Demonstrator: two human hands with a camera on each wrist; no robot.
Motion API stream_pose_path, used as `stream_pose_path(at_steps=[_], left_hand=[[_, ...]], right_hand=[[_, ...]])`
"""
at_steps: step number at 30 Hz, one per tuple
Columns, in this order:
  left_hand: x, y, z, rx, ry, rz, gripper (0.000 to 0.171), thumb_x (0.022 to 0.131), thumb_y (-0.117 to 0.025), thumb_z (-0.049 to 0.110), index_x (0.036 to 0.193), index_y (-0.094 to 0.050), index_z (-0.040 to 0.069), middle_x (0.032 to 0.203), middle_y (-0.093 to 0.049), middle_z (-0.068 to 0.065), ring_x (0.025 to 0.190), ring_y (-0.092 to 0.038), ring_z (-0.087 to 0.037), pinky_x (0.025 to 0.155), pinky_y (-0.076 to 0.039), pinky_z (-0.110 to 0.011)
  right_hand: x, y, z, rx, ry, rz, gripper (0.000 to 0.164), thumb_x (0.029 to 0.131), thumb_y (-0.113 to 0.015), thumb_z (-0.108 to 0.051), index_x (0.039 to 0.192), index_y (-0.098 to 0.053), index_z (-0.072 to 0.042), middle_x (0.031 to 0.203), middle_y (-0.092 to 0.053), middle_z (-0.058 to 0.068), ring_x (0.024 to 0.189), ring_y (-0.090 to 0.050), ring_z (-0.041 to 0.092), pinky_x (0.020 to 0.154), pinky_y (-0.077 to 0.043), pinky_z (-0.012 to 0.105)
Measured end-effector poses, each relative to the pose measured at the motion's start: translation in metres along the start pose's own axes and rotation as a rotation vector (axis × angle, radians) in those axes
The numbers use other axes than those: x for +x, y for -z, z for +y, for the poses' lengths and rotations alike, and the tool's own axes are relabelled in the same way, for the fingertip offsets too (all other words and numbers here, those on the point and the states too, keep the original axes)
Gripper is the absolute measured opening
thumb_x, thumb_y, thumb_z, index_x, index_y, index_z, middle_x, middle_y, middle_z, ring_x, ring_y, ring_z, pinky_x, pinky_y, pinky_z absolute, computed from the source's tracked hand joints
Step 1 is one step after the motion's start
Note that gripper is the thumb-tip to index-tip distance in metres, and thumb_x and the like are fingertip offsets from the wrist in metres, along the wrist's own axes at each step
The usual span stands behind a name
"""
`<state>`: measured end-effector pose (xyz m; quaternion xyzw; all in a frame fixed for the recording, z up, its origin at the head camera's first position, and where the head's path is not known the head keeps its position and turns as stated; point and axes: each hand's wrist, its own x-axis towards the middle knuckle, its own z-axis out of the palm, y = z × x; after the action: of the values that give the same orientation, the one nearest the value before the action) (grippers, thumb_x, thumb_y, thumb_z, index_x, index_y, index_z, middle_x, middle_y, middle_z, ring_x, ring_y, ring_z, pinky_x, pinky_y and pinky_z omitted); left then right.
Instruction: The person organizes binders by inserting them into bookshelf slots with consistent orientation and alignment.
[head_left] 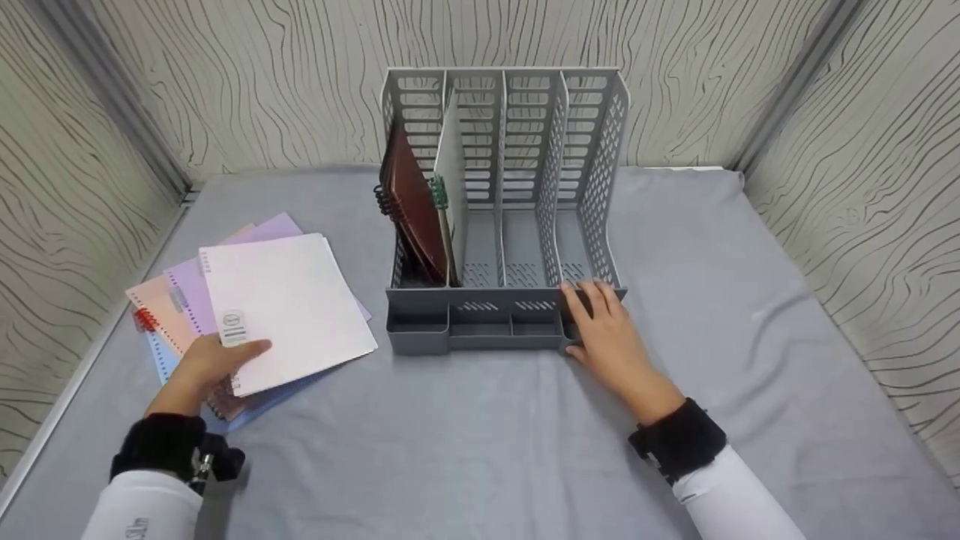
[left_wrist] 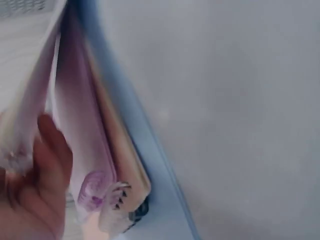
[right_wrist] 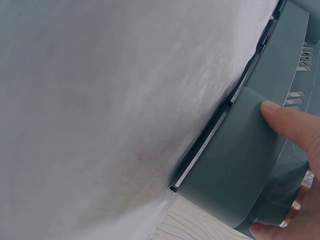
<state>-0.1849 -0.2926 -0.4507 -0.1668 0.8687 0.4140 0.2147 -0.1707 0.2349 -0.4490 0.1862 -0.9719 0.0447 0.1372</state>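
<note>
My left hand (head_left: 206, 364) grips a white spiral notebook (head_left: 289, 307) by its lower left edge, thumb on the cover, fingers underneath. In the left wrist view the notebook's edge is lifted off the purple notebook (left_wrist: 85, 125) below it. A peach notebook (head_left: 154, 292) and a blue notebook (head_left: 161, 360) lie lower in the pile. My right hand (head_left: 611, 337) holds the front right corner of a grey file organizer (head_left: 420, 341). Its thumb (right_wrist: 280, 117) presses the front face while the fingers reach over the rim, partly hidden.
In the organizer's leftmost slot leans a brown notebook (head_left: 412, 195) with black rings. A white notebook with green rings (head_left: 452, 172) stands in the slot beside it. Grey cloth (head_left: 480, 442) covers the table, and patterned panels (head_left: 300, 82) stand around it.
</note>
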Motion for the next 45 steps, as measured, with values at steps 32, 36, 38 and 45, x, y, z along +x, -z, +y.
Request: stream_pose_path(at_steps=[32, 36, 38, 45], left_hand=[[-0.020, 0.004, -0.005, -0.704, -0.194, -0.221, 0.063, 0.099, -0.046, 0.030, 0.146, -0.018, -0.001, 0.098, -0.065, 0.008, 0.090, -0.063, -0.009, 0.077, -0.051, -0.028], [-0.030, 0.006, 0.001, -0.582, -0.242, -0.138, 0.067, 0.098, -0.046, 0.036, 0.147, -0.018, -0.001, 0.099, -0.062, 0.009, 0.089, -0.062, -0.009, 0.076, -0.051, -0.028], [-0.035, 0.006, 0.004, -0.527, -0.259, -0.104, 0.069, 0.097, -0.047, 0.039, 0.147, -0.019, 0.001, 0.101, -0.061, 0.010, 0.090, -0.062, -0.008, 0.077, -0.051, -0.027], [-0.046, 0.004, 0.012, -0.406, -0.295, -0.025, 0.066, 0.097, -0.043, 0.043, 0.147, -0.024, 0.004, 0.105, -0.060, 0.006, 0.090, -0.064, -0.009, 0.077, -0.051, -0.027]], right_hand=[[0.000, 0.001, 0.001, 0.019, -0.008, -0.008, 0.095, 0.068, -0.084, -0.021, 0.143, -0.031, -0.003, 0.138, -0.032, 0.023, 0.129, -0.025, 0.042, 0.104, -0.026, 0.051], [0.001, 0.001, 0.001, 0.016, 0.001, -0.002, 0.094, 0.068, -0.084, -0.022, 0.143, -0.031, -0.002, 0.138, -0.032, 0.023, 0.130, -0.025, 0.042, 0.105, -0.026, 0.050], [0.001, 0.001, 0.001, 0.015, 0.003, -0.001, 0.094, 0.068, -0.084, -0.022, 0.143, -0.031, -0.002, 0.138, -0.032, 0.023, 0.129, -0.025, 0.042, 0.105, -0.026, 0.050], [-0.001, 0.002, 0.002, 0.015, -0.001, -0.001, 0.094, 0.067, -0.084, -0.021, 0.143, -0.032, -0.002, 0.138, -0.033, 0.023, 0.129, -0.026, 0.042, 0.104, -0.027, 0.051]])
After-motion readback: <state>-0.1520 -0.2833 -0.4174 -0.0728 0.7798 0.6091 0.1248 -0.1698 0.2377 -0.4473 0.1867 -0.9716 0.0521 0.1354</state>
